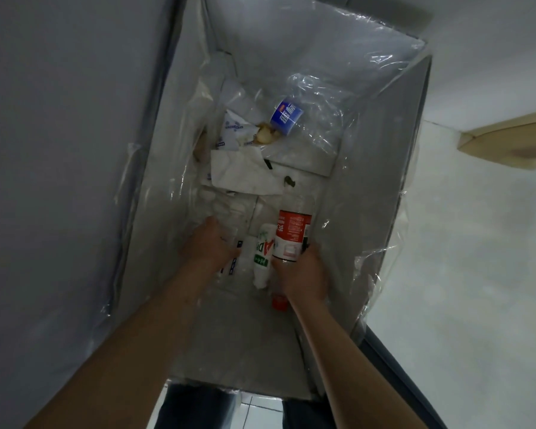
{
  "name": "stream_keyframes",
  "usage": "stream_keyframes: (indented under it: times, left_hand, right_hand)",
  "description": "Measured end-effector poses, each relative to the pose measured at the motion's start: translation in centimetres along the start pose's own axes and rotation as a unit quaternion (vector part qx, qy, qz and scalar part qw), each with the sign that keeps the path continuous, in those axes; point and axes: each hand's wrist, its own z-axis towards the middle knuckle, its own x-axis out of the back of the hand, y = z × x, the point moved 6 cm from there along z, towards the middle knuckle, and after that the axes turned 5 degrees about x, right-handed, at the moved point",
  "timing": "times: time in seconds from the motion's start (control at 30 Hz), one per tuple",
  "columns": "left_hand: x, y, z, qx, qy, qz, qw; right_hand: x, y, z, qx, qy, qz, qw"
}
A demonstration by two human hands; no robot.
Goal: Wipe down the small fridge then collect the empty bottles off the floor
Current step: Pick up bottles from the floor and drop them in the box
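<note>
I look straight down into a tall grey bin (384, 181) lined with a clear plastic bag. Both my arms reach inside it. My right hand (304, 274) grips an empty clear bottle with a red and white label (291, 233); its red cap (279, 302) shows below my hand. A small white bottle with a green label (263, 255) hangs between my hands, and which hand holds it I cannot tell. My left hand (209, 246) is wrapped around a crumpled clear bottle (226, 221) with a small dark label.
At the bin's bottom lie white paper wrappers (245, 171), a blue and white cup (287, 116) and some food scraps (265, 137). A grey wall stands on the left. A pale floor and a wooden edge (508, 144) are on the right. My legs show below the bin.
</note>
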Motion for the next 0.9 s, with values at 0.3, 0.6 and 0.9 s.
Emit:
stream_keyframes:
  times: [0.3, 0.6, 0.9]
  left_hand:
    - [2.9, 0.1, -3.4, -0.014, -0.012, 0.007, 1.000]
    - [9.6, 2.3, -11.4, -0.074, -0.023, 0.019, 0.997]
    - [16.3, 4.2, -22.1, -0.134, -0.019, 0.035, 0.990]
  right_hand:
    - [3.0, -1.5, -3.2, 0.019, -0.046, -0.061, 0.997]
    - [9.2, -6.0, -10.0, 0.054, -0.054, -0.080, 0.994]
    - [17.1, -9.2, -19.0, 0.078, -0.027, -0.091, 0.992]
